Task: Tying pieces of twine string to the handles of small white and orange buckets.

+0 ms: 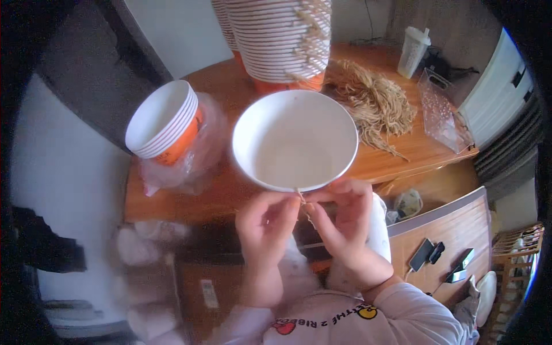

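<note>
A large white paper bucket (294,141) stands with its open mouth up in front of me, at the table's near edge. At its near rim, a thin tan cord (303,199) is pinched between my fingertips. My left hand (265,223) grips the cord from the left, thumb and forefinger together. From the right, my right hand (345,221) pinches it too, with thumb and forefinger at the rim. Short ends of the cord stick out below the fingers. Whether it passes through the bucket's wall cannot be made out.
Behind the bucket rises a tall stack of white and orange buckets (273,49) with cords along its side. A heap of tan cords (376,100) lies right of it. Nested buckets (187,138) in clear plastic lie tilted at left. A lidded cup (413,52) and clear box (441,112) stand far right.
</note>
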Available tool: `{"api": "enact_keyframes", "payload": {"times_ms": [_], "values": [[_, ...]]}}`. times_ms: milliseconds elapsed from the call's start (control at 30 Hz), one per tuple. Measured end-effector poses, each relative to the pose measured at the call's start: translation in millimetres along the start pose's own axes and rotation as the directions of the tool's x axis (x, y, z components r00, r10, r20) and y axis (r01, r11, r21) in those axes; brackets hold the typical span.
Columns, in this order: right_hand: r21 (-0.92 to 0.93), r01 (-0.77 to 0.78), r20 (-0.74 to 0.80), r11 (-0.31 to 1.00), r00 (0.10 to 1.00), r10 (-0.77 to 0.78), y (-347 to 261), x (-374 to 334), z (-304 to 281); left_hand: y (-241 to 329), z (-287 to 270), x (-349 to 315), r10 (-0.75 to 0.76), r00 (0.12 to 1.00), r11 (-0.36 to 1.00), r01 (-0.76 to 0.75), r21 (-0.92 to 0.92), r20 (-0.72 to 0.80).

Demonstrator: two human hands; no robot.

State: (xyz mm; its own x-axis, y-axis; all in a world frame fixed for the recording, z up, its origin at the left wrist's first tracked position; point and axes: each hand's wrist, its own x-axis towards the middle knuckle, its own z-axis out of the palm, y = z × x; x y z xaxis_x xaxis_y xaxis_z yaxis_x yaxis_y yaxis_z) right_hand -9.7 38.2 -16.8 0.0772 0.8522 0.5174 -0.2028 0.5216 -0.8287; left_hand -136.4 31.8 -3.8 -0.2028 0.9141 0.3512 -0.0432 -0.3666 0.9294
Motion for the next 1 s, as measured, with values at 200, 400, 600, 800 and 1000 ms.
{"api": "enact_keyframes", "payload": {"times_ms": [200, 400, 600, 800, 1000], "values": [[-0.079, 0.076, 0.079, 0.994, 0.994, -0.07, -1.6, 1.2, -7.1, 2.0, 2.3, 0.6, 0.03, 1.0, 0.999, -0.03, 0.035, -0.005], [-0.01, 0.055, 0.08, 0.998, 0.995, -0.054, -2.6, 3.0, -7.4, -1.3, 5.4, 0.2, 0.092, 0.996, 0.993, -0.09, 0.078, -0.015], [-0.093, 0.034, 0.03, 0.995, 0.999, -0.031, -0.1, 1.4, -7.7, -0.4, 6.1, -1.7, 0.054, 0.998, 0.997, -0.053, 0.059, -0.027], [-0.032, 0.007, 0.037, 0.999, 0.999, -0.006, 4.0, 1.5, -11.6, -6.4, 7.9, -2.6, 0.062, 0.998, 0.997, -0.061, 0.049, -0.017], [-0.079, 0.014, 0.078, 0.997, 0.997, -0.008, 15.5, -2.9, -20.0, -2.9, 8.5, -5.9, -0.051, 0.998, 0.998, 0.05, -0.024, -0.046]]}}
